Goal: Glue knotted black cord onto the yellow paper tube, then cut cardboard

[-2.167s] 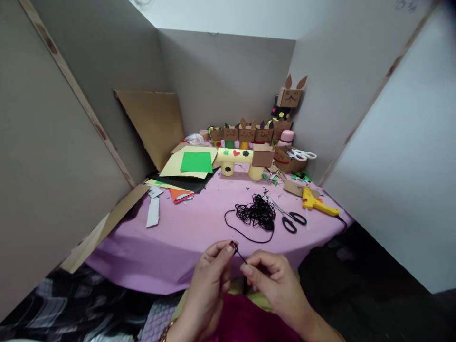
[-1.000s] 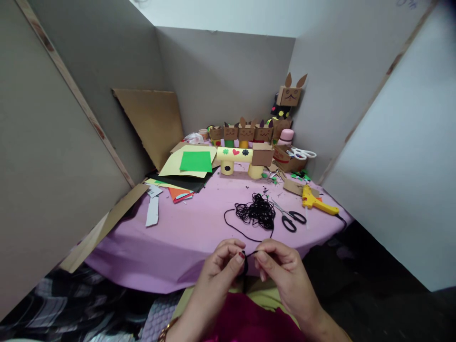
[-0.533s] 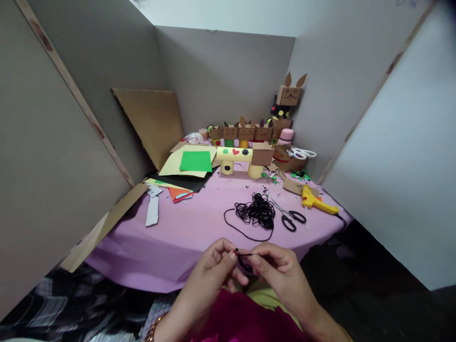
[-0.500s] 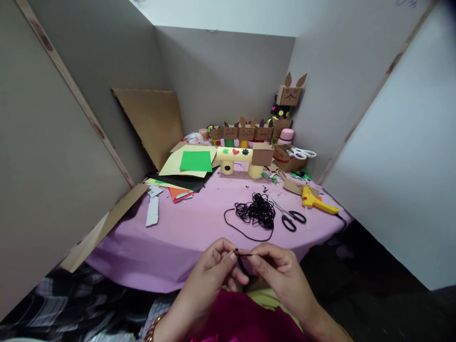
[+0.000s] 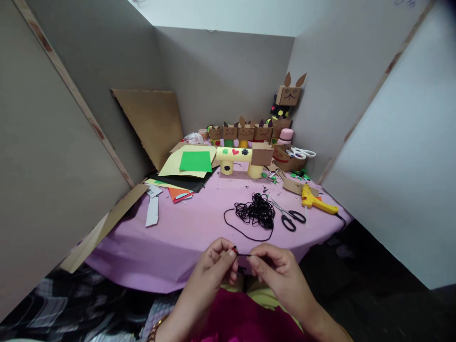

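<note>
My left hand (image 5: pixel 215 266) and my right hand (image 5: pixel 276 270) meet just in front of the near edge of the purple table (image 5: pixel 185 232). Each pinches one end of a short piece of black string (image 5: pixel 243 255) stretched taut between the fingertips. Beyond the hands, a tangled pile of black string (image 5: pixel 256 212) lies on the table with a loose loop trailing to its left. Black-handled scissors (image 5: pixel 289 218) rest just right of that pile.
A yellow glue gun (image 5: pixel 315 202) lies at the right edge. Coloured paper sheets (image 5: pixel 192 164) are stacked at the left rear, beside a yellow tube animal (image 5: pixel 245 160). Small cardboard box figures (image 5: pixel 245 132) line the back, and a cardboard box (image 5: pixel 290 159) holds white scissors. Cardboard walls surround the table.
My hands have stayed close together at the table's near edge. The short string, slack and hanging in a loop half a second ago, is now pulled straight between my fingertips.
</note>
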A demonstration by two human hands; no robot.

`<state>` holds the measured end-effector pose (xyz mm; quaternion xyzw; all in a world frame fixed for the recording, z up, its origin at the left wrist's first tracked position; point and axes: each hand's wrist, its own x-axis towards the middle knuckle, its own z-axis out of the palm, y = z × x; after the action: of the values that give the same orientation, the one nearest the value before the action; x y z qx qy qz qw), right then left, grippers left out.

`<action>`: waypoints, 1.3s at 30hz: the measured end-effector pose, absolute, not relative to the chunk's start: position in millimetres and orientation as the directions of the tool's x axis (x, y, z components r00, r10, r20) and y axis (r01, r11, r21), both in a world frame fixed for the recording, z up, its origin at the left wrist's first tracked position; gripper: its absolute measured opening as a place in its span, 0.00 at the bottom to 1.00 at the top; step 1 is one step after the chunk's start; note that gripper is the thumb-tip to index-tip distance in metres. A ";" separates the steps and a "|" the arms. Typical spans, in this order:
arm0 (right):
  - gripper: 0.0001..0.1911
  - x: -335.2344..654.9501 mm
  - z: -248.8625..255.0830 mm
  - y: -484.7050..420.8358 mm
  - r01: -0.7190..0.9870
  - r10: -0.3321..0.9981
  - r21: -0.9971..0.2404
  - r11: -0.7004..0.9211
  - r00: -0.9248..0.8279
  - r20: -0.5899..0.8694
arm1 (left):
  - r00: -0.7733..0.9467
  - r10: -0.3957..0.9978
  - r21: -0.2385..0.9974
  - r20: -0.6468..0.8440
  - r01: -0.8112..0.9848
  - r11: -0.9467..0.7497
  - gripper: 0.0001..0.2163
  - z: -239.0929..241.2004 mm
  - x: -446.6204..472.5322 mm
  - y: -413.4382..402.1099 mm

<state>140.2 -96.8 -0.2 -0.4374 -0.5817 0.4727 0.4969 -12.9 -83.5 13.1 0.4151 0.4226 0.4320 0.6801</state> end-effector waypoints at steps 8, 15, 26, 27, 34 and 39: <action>0.08 141.2 -8.8 -94.8 -0.260 0.990 -0.958 0.122 -0.036 0.136 | 0.179 0.966 0.945 -0.188 -0.234 0.227 0.08 15.6 -8.7 -88.6; 0.10 130.0 -3.6 -96.7 -0.677 0.989 -0.729 -0.105 -0.147 -0.005 | 0.237 0.943 0.911 -0.235 -0.285 0.299 0.09 14.9 -6.7 -89.9; 0.10 124.4 1.2 -100.2 -0.759 0.984 -0.645 -0.087 -0.166 0.062 | 0.194 0.957 0.878 -0.215 -0.392 0.277 0.10 8.6 -5.7 -98.1; 0.09 124.5 2.1 -100.8 -0.756 0.984 -0.650 -0.078 -0.162 0.071 | 0.188 0.958 0.879 -0.214 -0.391 0.273 0.10 7.3 -5.8 -98.5; 0.10 130.5 -3.3 -95.5 -0.702 0.977 -0.706 -0.095 -0.202 0.068 | 0.220 0.953 0.878 -0.207 -0.388 0.280 0.12 0.4 -6.4 -93.3; 0.09 145.6 -6.6 -86.6 -0.494 0.998 -0.869 0.022 0.056 -0.006 | 0.246 0.952 0.924 -0.183 -0.287 0.252 0.14 3.0 -8.1 -87.6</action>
<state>145.6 -86.6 -6.6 -0.3671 -0.3435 0.5952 0.6269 -8.1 -87.6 3.0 0.4062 0.4094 0.4574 0.6769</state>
